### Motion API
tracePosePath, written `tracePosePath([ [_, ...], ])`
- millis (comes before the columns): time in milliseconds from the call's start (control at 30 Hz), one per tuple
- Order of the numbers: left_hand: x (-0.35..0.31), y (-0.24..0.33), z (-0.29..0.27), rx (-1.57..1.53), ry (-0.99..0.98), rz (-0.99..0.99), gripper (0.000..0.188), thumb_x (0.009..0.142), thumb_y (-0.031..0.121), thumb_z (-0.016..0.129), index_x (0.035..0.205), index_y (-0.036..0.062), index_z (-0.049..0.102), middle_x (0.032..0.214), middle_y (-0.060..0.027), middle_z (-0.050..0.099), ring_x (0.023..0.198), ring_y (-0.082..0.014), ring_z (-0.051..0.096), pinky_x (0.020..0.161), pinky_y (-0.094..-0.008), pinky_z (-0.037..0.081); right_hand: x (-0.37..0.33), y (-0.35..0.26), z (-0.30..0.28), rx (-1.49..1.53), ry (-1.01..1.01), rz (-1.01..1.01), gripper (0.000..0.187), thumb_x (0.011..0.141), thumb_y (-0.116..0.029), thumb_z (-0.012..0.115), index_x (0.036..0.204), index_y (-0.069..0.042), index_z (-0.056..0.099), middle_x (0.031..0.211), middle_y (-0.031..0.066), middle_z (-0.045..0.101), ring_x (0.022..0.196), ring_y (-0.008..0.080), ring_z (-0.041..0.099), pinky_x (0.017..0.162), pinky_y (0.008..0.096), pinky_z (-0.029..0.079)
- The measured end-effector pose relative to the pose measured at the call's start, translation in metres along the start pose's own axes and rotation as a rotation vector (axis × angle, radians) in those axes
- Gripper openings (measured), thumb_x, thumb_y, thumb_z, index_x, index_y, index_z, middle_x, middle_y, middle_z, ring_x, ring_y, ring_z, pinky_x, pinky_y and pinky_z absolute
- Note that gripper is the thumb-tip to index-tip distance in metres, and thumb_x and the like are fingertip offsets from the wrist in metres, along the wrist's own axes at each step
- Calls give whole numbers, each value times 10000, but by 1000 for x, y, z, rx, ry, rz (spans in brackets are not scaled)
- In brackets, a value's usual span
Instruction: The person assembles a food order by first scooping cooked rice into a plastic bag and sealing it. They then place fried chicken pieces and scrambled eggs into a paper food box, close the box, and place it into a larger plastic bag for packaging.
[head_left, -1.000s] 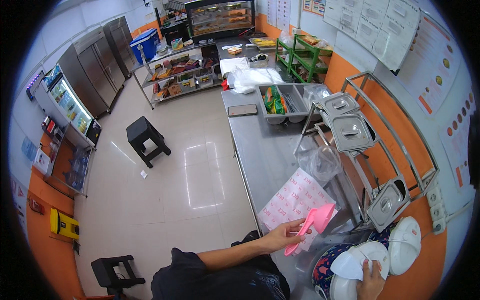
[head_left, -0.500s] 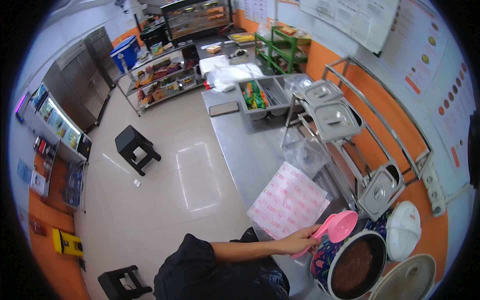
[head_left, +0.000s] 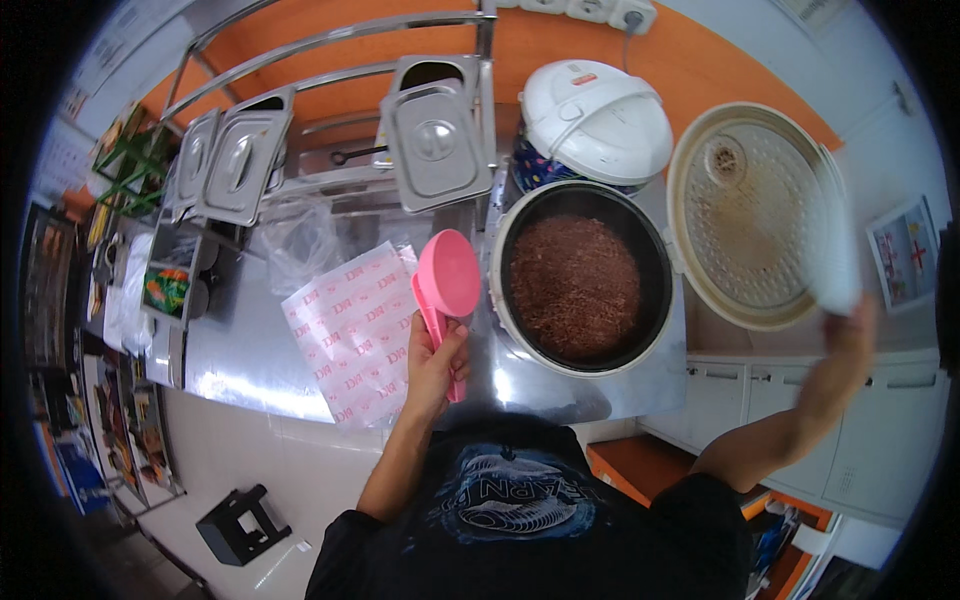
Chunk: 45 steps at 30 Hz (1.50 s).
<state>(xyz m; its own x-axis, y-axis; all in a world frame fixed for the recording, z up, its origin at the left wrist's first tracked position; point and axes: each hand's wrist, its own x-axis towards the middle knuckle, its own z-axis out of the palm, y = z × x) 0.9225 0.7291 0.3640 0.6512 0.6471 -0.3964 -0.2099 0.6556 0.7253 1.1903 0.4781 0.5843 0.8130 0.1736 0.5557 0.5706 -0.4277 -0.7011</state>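
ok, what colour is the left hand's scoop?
The scoop is pink; best seen in the head view.

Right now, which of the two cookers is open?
The nearer cooker, lid swung aside, showing brown grains; the farther cooker has its white lid shut.

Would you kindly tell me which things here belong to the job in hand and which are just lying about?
In use:
pink scoop, left hand
blurred white thing, right hand
open cooker
printed paper, probably

Lying about, seemingly:
black stool
closed cooker
plastic bag
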Motion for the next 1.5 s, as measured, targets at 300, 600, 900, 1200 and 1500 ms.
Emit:
tracePosePath([
  [300,20,-41,-14,196,-57,177,619,798,-52,816,1231,112,404,956,0,534,604,-65,508,428,-219,405,-49,36,177,-1000,-762,-646,121,876,-121,609,902,-21,671,816,143,725,721,312,742,620,414,591],
  [600,25,-64,0,287,-4,224,988,751,-50,860,1451,82,175,637,-9,467,439,-102,434,346,-247,381,-37,33,179,-951,-1079,-475,149,865,-113,599,877,-25,718,817,175,742,764,341,752,671,442,596],
  [900,19,-67,3,238,75,154,909,723,-85,847,1408,46,265,783,-6,495,575,-88,478,442,-230,388,-65,2,171,-859,-1248,-512,162,865,-136,608,908,-32,724,822,195,739,762,348,753,681,453,599],
  [1200,22,-69,-7,342,30,256,1065,711,-12,914,1477,81,178,917,-13,481,583,-74,437,482,-227,355,-48,14,161,-854,-1245,-294,259,953,-218,565,893,-25,727,797,229,719,739,416,720,692,516,580],
  [1500,20,-69,-9,409,40,209,1047,693,-49,894,1485,95,224,1122,-37,499,708,-76,479,535,-218,400,-61,36,191,-473,-1400,63,253,931,-224,575,946,-51,759,875,239,717,884,447,693,836,535,545],
])
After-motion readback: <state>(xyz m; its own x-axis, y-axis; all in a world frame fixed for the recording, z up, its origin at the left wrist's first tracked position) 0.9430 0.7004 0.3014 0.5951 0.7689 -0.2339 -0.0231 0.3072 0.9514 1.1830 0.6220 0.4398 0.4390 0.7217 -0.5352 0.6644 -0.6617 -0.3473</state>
